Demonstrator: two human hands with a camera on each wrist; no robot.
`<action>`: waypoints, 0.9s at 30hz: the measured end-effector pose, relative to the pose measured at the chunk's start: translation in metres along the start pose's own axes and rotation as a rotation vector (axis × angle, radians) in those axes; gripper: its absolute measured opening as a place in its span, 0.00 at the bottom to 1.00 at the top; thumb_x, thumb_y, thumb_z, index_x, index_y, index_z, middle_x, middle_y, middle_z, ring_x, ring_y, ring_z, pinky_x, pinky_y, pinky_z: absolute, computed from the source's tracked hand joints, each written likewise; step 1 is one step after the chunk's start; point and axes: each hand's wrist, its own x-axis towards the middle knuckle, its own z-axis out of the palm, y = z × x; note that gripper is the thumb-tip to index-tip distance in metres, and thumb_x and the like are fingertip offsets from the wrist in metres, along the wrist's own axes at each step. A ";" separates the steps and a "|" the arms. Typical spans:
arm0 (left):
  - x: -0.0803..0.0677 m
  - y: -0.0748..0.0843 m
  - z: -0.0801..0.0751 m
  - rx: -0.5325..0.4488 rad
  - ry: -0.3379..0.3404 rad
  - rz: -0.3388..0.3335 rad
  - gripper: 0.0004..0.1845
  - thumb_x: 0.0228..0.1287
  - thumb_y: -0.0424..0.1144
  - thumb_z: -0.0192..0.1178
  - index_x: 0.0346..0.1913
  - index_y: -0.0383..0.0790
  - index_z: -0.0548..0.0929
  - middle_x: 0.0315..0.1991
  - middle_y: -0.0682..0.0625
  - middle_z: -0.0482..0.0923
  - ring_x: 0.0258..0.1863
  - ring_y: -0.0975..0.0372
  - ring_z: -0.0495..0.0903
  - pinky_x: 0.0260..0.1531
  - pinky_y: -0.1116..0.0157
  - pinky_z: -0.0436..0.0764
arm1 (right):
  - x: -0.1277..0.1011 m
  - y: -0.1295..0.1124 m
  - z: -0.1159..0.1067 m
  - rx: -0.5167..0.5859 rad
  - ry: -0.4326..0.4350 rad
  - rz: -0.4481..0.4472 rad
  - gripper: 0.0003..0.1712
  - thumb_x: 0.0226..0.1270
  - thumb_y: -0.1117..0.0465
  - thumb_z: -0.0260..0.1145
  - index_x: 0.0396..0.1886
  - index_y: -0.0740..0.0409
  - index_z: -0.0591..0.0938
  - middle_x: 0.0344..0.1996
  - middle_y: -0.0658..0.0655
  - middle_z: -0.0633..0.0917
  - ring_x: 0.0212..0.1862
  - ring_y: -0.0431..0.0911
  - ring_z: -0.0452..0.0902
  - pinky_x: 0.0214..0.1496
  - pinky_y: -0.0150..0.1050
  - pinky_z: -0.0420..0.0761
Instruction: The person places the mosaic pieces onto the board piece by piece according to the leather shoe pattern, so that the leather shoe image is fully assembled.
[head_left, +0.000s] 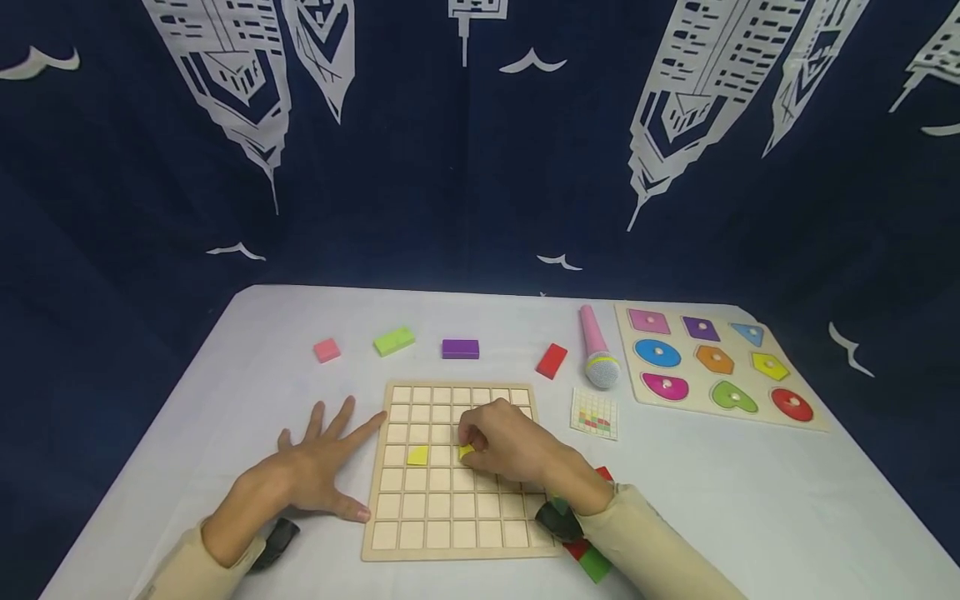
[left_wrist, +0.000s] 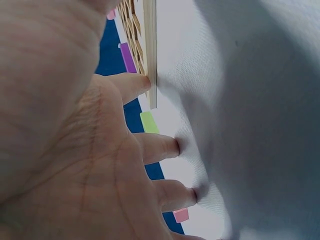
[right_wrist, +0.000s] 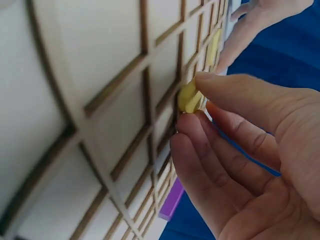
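My right hand (head_left: 510, 446) pinches a yellow tile (head_left: 465, 451) at the middle of the wooden grid board (head_left: 450, 556), well inside its edges. My left hand (head_left: 311, 473) is spread, thumb and index finger touching the board's left edge; beyond, the white-covered table (head_left: 150, 500) runs to its own left edge. Another yellow piece (head_left: 417, 456) lies between my hands.

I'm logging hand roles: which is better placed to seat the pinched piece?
Probably the right hand: it pinches the yellow piece at the grid board; the left hand touches the board's edge.
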 end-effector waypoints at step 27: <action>0.016 0.003 0.004 -0.684 0.027 0.058 0.59 0.38 0.38 0.83 0.76 0.43 0.61 0.61 0.41 0.61 0.54 0.50 0.64 0.48 0.55 0.68 | -0.050 0.015 -0.022 0.049 -0.047 0.048 0.15 0.64 0.59 0.73 0.49 0.57 0.86 0.41 0.49 0.87 0.42 0.40 0.80 0.48 0.37 0.80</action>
